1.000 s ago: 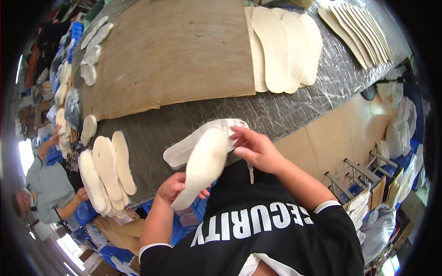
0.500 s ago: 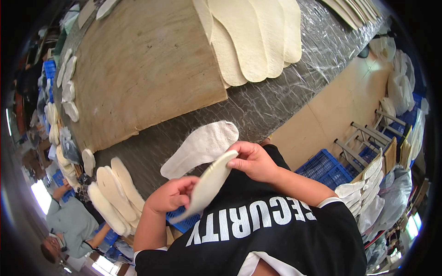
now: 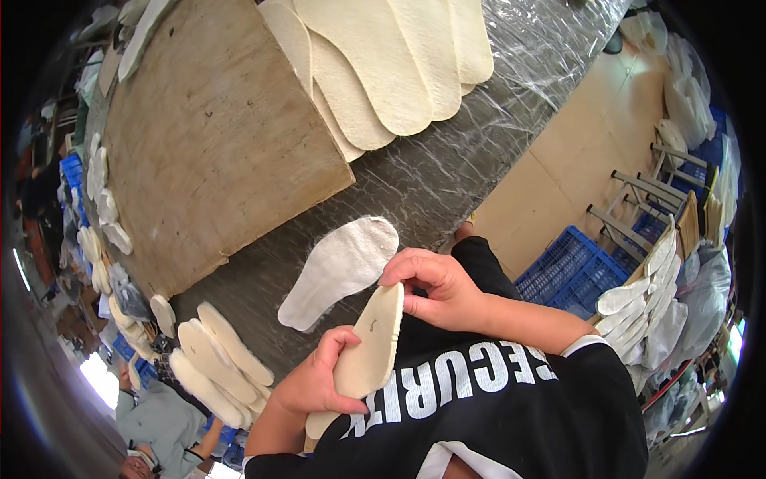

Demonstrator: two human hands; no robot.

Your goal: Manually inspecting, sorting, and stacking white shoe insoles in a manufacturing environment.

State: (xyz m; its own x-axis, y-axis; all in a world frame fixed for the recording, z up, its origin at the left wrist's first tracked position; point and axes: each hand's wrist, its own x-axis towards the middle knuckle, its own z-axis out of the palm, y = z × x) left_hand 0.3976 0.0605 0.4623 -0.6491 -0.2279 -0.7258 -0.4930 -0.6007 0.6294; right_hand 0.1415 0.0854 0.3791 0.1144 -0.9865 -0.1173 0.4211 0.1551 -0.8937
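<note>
L hand (image 3: pixel 319 381) grips insole (image 3: pixel 369 342) nr middle — R hand (image 3: pixel 440 289) pinches upper end.

Lone insole (image 3: pixel 341 271) on tbl (image 3: pixel 431 188) btwn board (image 3: pixel 215 136) & held insole (image 3: pixel 369 339), w/ insole pile (image 3: pixel 209 361) L, crates (image 3: pixel 568 270) R

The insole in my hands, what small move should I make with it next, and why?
I'd probably slide the right fingers down the right edge of the insole to feel along it. They pinch only its upper tip, the left fingers grip it lower down on the other side, and most of that right edge looks uncovered.
</note>
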